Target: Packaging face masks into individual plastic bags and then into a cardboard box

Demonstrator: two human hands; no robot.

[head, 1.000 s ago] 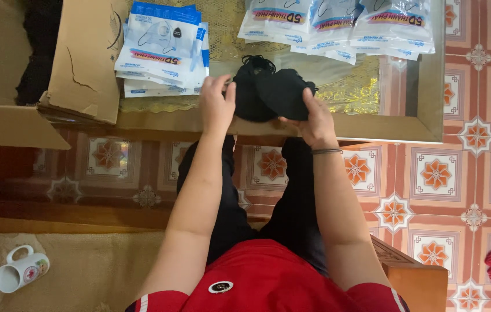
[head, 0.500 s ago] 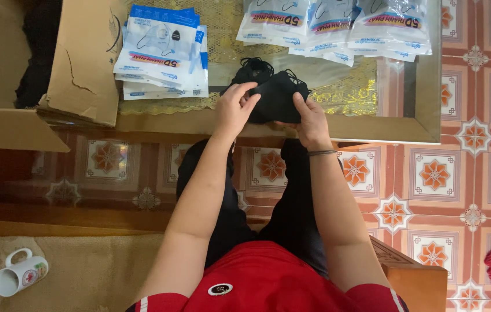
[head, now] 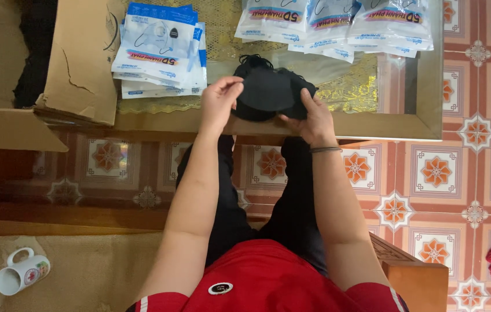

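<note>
From the head camera, the left hand [head: 218, 101] and right hand [head: 309, 115] pinch a stack of black fabric face masks [head: 268, 92] over the glass-topped table's edge [head: 373, 124]; loose fingers could let masks slide floorward.

Matt black cloth over a glossy glass tabletop

The bundle of soft black fabric masks [head: 270, 92] looks matt; the clear plastic packets [head: 161, 49] shine, the torn brown cardboard box flap [head: 80, 63] is dull and rough, and the glass-topped wooden table [head: 413, 86] is glossy.
</note>
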